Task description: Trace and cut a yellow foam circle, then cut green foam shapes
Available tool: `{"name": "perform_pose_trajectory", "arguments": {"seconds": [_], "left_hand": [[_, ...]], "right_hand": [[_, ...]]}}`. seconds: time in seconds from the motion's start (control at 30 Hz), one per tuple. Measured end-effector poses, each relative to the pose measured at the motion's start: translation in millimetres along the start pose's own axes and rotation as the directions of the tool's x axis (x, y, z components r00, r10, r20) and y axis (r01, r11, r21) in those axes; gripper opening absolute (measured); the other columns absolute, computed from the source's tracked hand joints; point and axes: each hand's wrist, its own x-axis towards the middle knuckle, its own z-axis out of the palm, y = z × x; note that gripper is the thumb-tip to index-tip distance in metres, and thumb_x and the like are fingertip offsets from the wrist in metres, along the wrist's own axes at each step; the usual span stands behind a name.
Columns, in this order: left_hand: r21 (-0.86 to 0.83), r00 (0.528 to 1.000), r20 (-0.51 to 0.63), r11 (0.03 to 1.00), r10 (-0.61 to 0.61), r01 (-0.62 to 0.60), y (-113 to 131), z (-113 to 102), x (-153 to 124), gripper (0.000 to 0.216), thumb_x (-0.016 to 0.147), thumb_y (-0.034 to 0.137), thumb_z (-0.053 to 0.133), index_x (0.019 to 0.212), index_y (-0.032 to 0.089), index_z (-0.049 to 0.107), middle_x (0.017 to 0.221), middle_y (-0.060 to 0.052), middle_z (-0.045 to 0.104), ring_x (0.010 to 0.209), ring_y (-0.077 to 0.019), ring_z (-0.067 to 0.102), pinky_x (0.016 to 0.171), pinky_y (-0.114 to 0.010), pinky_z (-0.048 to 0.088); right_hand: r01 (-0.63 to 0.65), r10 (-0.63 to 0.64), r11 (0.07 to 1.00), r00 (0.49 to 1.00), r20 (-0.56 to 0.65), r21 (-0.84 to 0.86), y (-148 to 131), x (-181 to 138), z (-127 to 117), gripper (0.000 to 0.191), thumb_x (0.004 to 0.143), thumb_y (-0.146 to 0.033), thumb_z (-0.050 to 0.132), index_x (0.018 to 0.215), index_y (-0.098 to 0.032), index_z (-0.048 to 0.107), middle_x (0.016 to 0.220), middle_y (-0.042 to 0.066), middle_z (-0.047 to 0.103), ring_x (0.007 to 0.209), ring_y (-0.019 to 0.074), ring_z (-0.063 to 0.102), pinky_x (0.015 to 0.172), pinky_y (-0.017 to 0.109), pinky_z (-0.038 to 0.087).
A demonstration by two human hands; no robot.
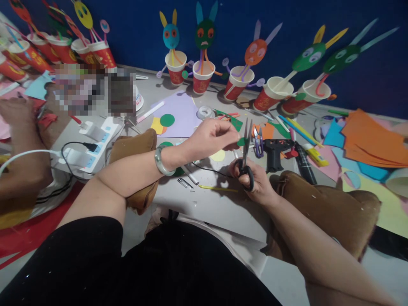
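My right hand (256, 180) grips black-handled scissors (246, 146), blades pointing up and slightly apart. My left hand (212, 136) reaches across from the left with fingers pinched on a small green paper piece (241, 142) held at the blades. A pale bangle (162, 161) circles my left wrist. My left forearm rests on a brown cushion (134, 146), and my right forearm lies over another brown cushion (331, 208). Under the hands lie a yellow paper disc (218, 156) and a thin yellow strip (216, 188) on the grey table (207, 204).
A black glue gun (276, 153) and small purple scissors (259, 142) lie just right of the hands. Red paper cups with bunny-faced paper heads (202, 76) line the blue back wall. Orange and blue paper sheets (369, 140) are at right, a white power strip (95, 144) at left. Another person's arm (22, 144) is at far left.
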Motion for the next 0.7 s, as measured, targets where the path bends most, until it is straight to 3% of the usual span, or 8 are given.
{"name": "perform_pose_trajectory", "arguments": {"seconds": [0.1, 0.17, 0.3, 0.43, 0.7], "left_hand": [[-0.049, 0.999, -0.018, 0.998, -0.035, 0.034, 0.6, 0.4, -0.2, 0.043, 0.100, 0.043, 0.063, 0.068, 0.015, 0.067, 0.068, -0.003, 0.070, 0.065, -0.0089, 0.065, 0.066, -0.024, 0.055], [-0.033, 1.000, 0.004, 0.999, -0.030, 0.030, 0.0, -0.1, 0.1, 0.045, 0.096, 0.050, 0.070, 0.067, 0.015, 0.067, 0.067, -0.004, 0.070, 0.065, -0.0093, 0.064, 0.066, -0.024, 0.054], [0.025, 0.998, 0.048, 0.999, 0.035, -0.036, -3.8, -2.7, 1.8, 0.030, 0.077, 0.038, 0.089, 0.073, 0.014, 0.070, 0.069, 0.000, 0.069, 0.066, -0.0075, 0.059, 0.065, -0.023, 0.049], [0.005, 0.997, 0.053, 0.999, 0.052, -0.053, -7.1, -4.2, 3.6, 0.017, 0.079, 0.023, 0.083, 0.074, 0.014, 0.069, 0.069, 0.001, 0.069, 0.065, -0.0071, 0.060, 0.065, -0.023, 0.050], [-0.003, 0.998, 0.047, 1.000, 0.029, -0.029, -5.3, -2.5, 3.6, 0.014, 0.081, 0.019, 0.076, 0.072, 0.014, 0.066, 0.067, 0.001, 0.069, 0.064, -0.0071, 0.060, 0.064, -0.022, 0.050]], "right_hand": [[0.004, -0.004, 1.000, 1.000, -0.020, 0.014, 0.0, 0.1, 0.1, 0.072, 0.080, -0.095, 0.058, 0.072, -0.024, 0.055, 0.071, 0.004, 0.058, 0.071, 0.0219, 0.052, 0.063, 0.036, 0.042], [0.006, -0.006, 1.000, 1.000, -0.021, 0.012, 0.1, 0.1, 0.4, 0.071, 0.081, -0.094, 0.059, 0.072, -0.024, 0.055, 0.071, 0.004, 0.059, 0.071, 0.0218, 0.052, 0.063, 0.036, 0.042], [-0.006, 0.006, 1.000, 1.000, -0.021, 0.003, 0.3, 0.6, 0.8, 0.071, 0.080, -0.095, 0.058, 0.071, -0.024, 0.054, 0.070, 0.004, 0.058, 0.071, 0.0220, 0.053, 0.063, 0.037, 0.043], [-0.007, 0.006, 1.000, 1.000, -0.013, -0.014, -0.1, 0.9, 0.8, 0.073, 0.080, -0.096, 0.057, 0.071, -0.024, 0.053, 0.070, 0.004, 0.057, 0.072, 0.0223, 0.053, 0.064, 0.038, 0.044], [-0.033, 0.032, 0.999, 0.999, -0.012, -0.009, -1.3, 0.1, 0.6, 0.074, 0.078, -0.097, 0.058, 0.070, -0.024, 0.054, 0.069, 0.005, 0.057, 0.072, 0.0229, 0.053, 0.062, 0.038, 0.042]]}}
